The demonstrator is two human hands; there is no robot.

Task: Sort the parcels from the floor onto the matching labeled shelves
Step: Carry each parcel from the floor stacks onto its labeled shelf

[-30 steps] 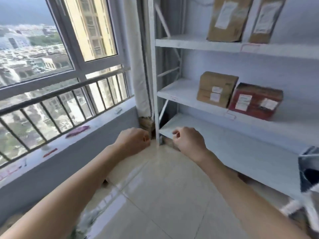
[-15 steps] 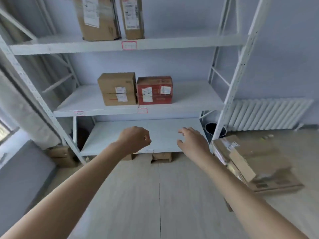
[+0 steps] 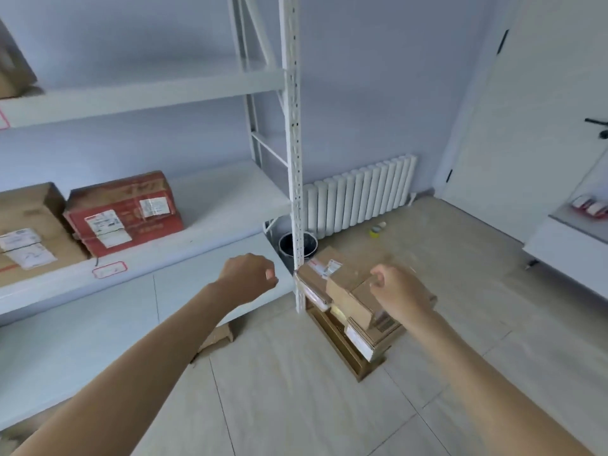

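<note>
While both arms reach: nothing held.
Left hand (image 3: 248,277): fist, empty.
Right hand (image 3: 399,292): loosely curled, empty, over parcels.
Parcels (image 3: 353,299): stacked on floor beside shelf (image 3: 210,199) post.

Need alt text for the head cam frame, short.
Two bare forearms reach toward a pile of cardboard parcels on the floor beside a white shelf unit; left hand and right hand hold nothing. A red box and a brown box sit on the middle shelf.
</note>
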